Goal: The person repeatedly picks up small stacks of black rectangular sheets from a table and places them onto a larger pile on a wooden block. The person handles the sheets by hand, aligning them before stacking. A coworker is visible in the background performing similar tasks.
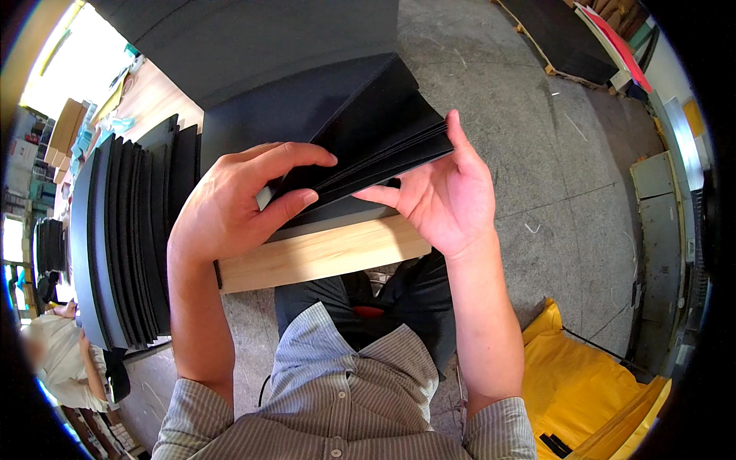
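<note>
A stack of thin black sheets (360, 142) is lifted at a slant over the wooden table edge (322, 257). My left hand (238, 203) grips the stack's near corner, thumb under and fingers curled over the top. My right hand (448, 195) holds the stack's right edge, fingers upright along the fanned sheet edges, thumb pointing left beneath them. Under the raised sheets lies a larger flat black pile (261, 115) on the table.
Several black boards (126, 238) stand on edge in a row at the left. A yellow bag (583, 383) lies on the concrete floor at lower right. Another person (61, 360) sits at far left. Dark sheets on a pallet (560, 34) are at top right.
</note>
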### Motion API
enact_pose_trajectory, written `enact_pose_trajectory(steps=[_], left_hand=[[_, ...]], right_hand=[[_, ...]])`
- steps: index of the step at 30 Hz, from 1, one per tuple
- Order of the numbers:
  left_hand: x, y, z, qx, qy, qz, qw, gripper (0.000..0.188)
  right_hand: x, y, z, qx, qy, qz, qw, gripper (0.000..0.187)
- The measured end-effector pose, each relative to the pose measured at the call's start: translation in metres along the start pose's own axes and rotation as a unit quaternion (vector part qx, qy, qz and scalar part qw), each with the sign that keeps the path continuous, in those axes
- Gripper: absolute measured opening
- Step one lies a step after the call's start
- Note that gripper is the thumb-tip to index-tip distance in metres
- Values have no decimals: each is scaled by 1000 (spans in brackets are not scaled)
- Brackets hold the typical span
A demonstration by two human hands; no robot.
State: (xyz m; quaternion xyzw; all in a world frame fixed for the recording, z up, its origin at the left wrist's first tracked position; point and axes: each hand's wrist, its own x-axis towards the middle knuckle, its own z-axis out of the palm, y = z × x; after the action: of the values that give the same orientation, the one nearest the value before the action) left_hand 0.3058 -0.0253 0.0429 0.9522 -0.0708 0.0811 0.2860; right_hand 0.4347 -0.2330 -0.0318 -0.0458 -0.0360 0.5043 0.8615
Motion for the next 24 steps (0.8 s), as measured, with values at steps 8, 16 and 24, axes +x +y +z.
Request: enact_pose_trajectory(steps=[8,16,24], left_hand=[[2,1,-1,-1,-1,6,1000,32],[0,0,-1,-19,19,-3,1000,32],[-1,8,3,33,6,19,999,38]], right_hand=[[-1,-1,-3,-4,4,-4,1000,51],[0,1,6,7,-6,0,1000,56],[-3,-3,1,-33,15,-1,999,38]])
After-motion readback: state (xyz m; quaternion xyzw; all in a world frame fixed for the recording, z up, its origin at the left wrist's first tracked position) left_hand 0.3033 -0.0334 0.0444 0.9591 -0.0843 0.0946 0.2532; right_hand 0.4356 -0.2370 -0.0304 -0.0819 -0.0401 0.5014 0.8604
